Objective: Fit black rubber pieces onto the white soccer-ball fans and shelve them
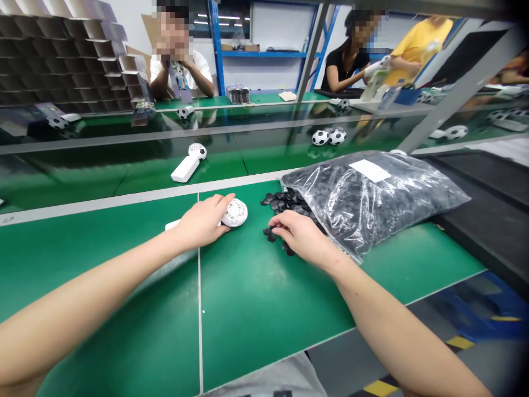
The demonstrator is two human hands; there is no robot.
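Your right forearm (384, 314) crosses the green desk (243, 309), where your left hand (202, 220) has its fingers wrapped round the white handheld fan (236, 213); brace it lightly, off the grille. Your right hand's (306, 234) fingertips draw close together at the small black pieces (270, 235) beside the plastic bag (384, 193), any grip unclear; pinch one piece by its edge, apart from the heap.

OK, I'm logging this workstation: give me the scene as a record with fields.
left hand: grips white plastic device with round openwork head
right hand: fingertips at loose small black pieces
container: clear plastic bag of black pieces, white label on top
surface: smooth green tabletop
beyond: white device with football-patterned head, on glossy green surface
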